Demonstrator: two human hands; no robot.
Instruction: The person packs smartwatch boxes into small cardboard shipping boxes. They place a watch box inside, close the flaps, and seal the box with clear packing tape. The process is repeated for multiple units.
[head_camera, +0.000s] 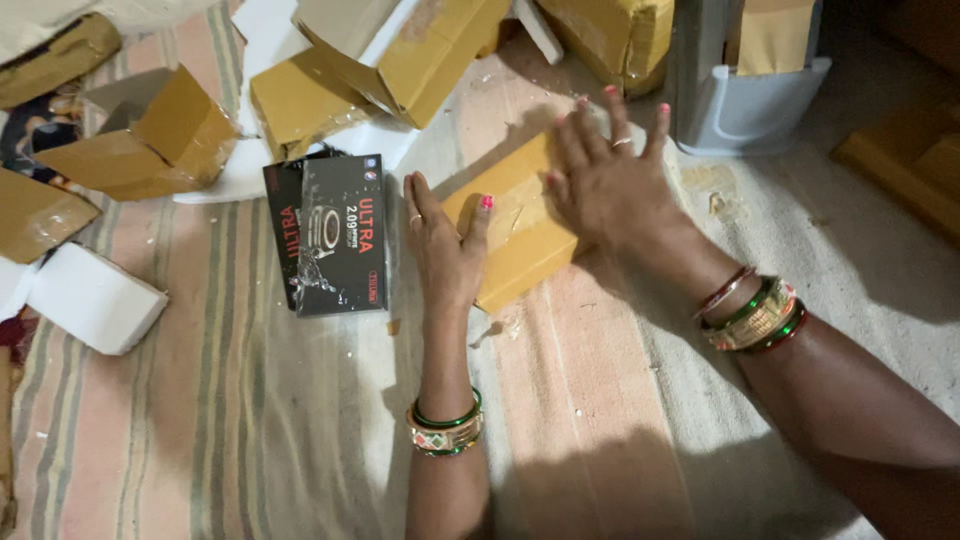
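Hands press flat on a tape-wrapped cardboard parcel (515, 225) lying on the striped floor mat (250, 400): left hand (445, 245) and right hand (605, 180) both open-palmed, gripping nothing; parcel looks sealed, black boxes (335, 235) beside it.

- Parcel (515, 235), centre: brown paper wrap under glossy, wrinkled clear tape.
- Product box (342, 235), nine o'clock: black card, satin sheen.
- Foam block (95, 298), far nine o'clock: white, matt.
- Floor mat (230, 420), six o'clock: striped woven cloth, rough.
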